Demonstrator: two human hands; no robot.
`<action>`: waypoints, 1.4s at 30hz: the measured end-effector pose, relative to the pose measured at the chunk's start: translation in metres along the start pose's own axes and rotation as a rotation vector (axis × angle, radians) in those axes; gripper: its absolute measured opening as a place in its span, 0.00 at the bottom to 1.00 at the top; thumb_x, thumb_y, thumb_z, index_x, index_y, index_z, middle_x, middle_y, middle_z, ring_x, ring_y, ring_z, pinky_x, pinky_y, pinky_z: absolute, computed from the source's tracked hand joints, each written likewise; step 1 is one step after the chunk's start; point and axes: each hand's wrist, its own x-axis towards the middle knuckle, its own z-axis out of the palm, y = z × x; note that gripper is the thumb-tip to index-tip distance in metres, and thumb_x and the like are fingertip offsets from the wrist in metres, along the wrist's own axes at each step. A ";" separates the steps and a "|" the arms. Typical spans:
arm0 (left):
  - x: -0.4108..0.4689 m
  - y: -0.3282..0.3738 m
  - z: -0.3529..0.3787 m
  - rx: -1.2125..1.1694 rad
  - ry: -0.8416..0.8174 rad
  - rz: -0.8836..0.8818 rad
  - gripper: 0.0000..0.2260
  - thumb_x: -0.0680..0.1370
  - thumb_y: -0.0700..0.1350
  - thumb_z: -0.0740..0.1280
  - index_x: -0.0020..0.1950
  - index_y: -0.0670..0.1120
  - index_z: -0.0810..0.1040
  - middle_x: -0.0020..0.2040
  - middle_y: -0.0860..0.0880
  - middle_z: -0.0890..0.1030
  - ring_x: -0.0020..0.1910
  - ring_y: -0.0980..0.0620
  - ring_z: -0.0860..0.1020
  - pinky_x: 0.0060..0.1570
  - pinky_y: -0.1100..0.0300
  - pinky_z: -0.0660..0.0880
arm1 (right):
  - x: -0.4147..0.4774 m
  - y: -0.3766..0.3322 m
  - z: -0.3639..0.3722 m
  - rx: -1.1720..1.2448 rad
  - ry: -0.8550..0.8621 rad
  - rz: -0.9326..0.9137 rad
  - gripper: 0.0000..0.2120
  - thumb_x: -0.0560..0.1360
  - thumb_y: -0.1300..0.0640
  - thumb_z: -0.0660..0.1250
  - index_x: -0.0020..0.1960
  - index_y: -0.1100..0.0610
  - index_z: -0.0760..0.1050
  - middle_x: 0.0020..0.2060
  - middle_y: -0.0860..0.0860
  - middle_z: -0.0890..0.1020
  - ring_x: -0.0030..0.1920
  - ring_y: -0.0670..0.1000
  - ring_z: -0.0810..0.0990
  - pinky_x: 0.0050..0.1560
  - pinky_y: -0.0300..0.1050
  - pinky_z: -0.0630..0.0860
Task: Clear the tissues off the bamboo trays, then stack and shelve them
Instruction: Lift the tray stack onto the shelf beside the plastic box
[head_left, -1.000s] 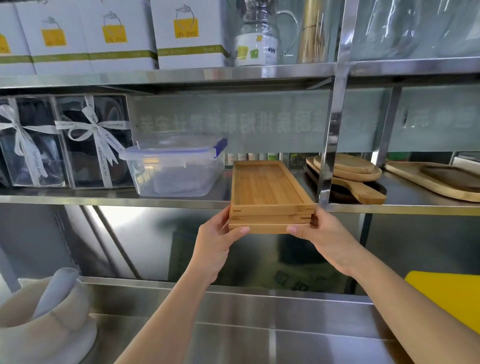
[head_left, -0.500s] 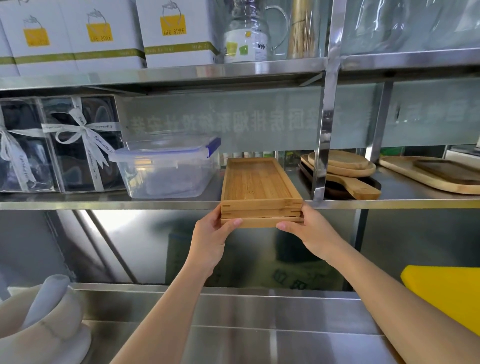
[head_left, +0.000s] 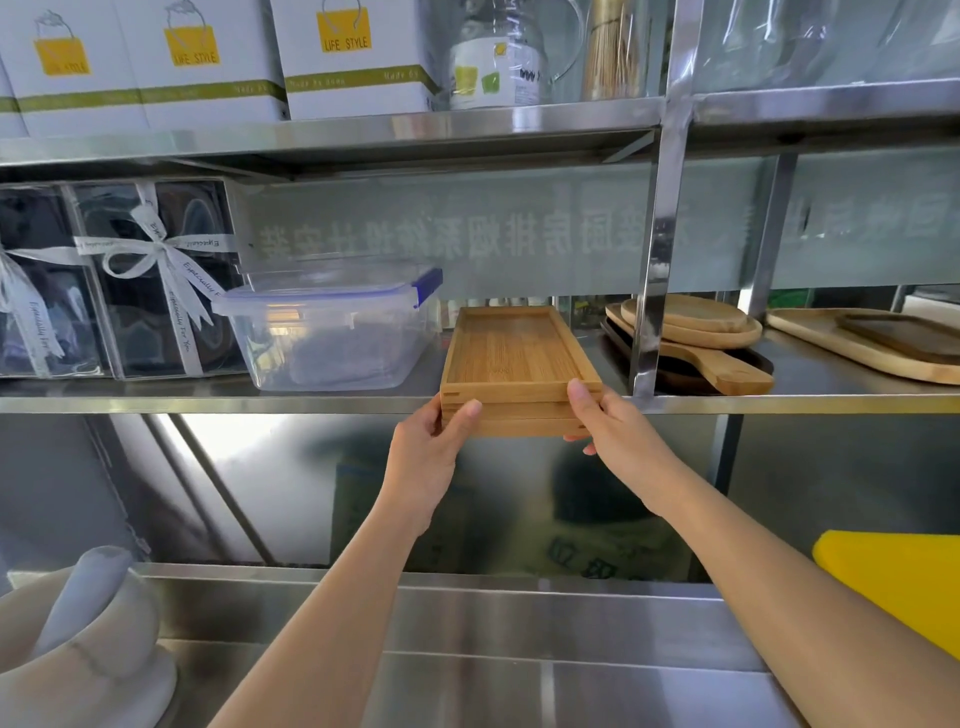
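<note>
Stack going onto shelf, near end overhanging.
Trays (head_left: 514, 358), no tissues visible, lie with long axis pointing straight away, between tub (head_left: 332, 332) and post (head_left: 655, 249). Left hand (head_left: 426, 457) and right hand (head_left: 618, 441) each clasp 1 near corner, equally close. Judgement: push straight back along that axis.

Steel shelving (head_left: 332, 136), steel counter (head_left: 467, 691), possibly frosted glass (head_left: 519, 234) behind.

Both arms outstretched — left hand (head_left: 423, 457), right hand (head_left: 618, 441) pinching, thumbs up.
</note>
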 end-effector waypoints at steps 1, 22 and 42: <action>0.000 0.002 0.001 -0.026 0.008 -0.009 0.21 0.70 0.62 0.61 0.54 0.49 0.76 0.43 0.58 0.79 0.46 0.57 0.77 0.44 0.67 0.71 | 0.001 -0.001 0.001 0.020 0.016 0.007 0.24 0.77 0.43 0.50 0.67 0.56 0.62 0.53 0.49 0.72 0.53 0.49 0.73 0.40 0.32 0.70; 0.009 -0.003 -0.008 0.155 -0.006 -0.028 0.18 0.72 0.45 0.70 0.61 0.48 0.75 0.55 0.51 0.80 0.54 0.50 0.78 0.63 0.48 0.70 | 0.013 0.016 -0.003 -0.247 -0.030 -0.102 0.21 0.75 0.54 0.62 0.67 0.52 0.62 0.53 0.47 0.75 0.44 0.44 0.73 0.54 0.46 0.74; 0.069 -0.020 0.015 0.373 0.214 -0.024 0.13 0.77 0.43 0.64 0.60 0.45 0.77 0.54 0.47 0.82 0.44 0.53 0.74 0.44 0.59 0.69 | 0.077 0.043 0.002 -0.684 0.178 -0.017 0.23 0.74 0.43 0.57 0.60 0.59 0.69 0.54 0.58 0.78 0.54 0.58 0.76 0.55 0.57 0.74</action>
